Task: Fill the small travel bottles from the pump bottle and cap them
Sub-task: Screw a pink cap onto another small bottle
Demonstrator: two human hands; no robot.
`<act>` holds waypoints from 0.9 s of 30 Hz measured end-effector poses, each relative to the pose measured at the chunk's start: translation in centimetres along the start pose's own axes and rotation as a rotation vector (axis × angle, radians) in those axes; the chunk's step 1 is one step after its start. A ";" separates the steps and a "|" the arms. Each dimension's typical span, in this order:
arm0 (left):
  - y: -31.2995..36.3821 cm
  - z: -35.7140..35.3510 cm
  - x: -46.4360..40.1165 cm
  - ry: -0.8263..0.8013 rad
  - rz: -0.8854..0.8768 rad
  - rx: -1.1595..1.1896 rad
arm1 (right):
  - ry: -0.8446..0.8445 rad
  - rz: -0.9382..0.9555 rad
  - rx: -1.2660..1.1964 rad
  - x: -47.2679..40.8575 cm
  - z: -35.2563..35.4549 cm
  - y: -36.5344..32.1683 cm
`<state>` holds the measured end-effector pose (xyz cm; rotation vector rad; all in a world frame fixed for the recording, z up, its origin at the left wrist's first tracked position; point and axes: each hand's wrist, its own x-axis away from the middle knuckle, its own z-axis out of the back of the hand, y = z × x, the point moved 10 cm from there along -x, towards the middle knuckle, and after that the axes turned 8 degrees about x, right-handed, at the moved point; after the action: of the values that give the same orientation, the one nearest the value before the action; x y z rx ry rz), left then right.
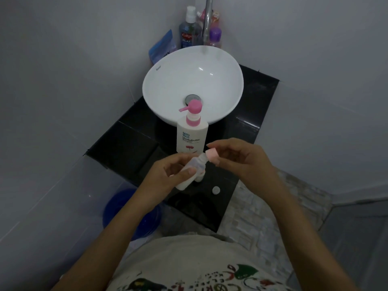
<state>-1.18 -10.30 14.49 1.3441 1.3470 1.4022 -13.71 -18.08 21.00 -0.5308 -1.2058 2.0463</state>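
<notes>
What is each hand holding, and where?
Left hand grips a small travel bottle around its body; right hand pinches its pink cap by the sides.

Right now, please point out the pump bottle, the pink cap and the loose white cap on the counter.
pump bottle [191,138], head view, on its white labelled body.
pink cap [212,157], head view, on its side, held by the right hand.
loose white cap [215,190], head view, on its round top.

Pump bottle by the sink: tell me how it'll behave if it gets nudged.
The pump bottle stands tall on a narrow base, so it may tip. Its smooth plastic probably slides on the glossy black counter. How full or heavy it is cannot be seen.
</notes>
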 end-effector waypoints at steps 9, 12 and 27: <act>1.2 -0.6 1.0 -0.030 -0.037 -0.069 | -0.080 0.024 0.057 1.2 -0.9 0.1; 1.6 -0.6 1.3 -0.025 -0.060 -0.106 | -0.088 -0.037 0.025 1.5 -1.2 0.8; 2.0 -0.7 1.8 0.005 -0.058 -0.097 | -0.093 -0.061 0.100 2.2 -1.6 1.4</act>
<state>-1.89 -8.99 16.80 1.2299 1.2937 1.4146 -14.71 -15.95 18.97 -0.3503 -1.1522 2.0862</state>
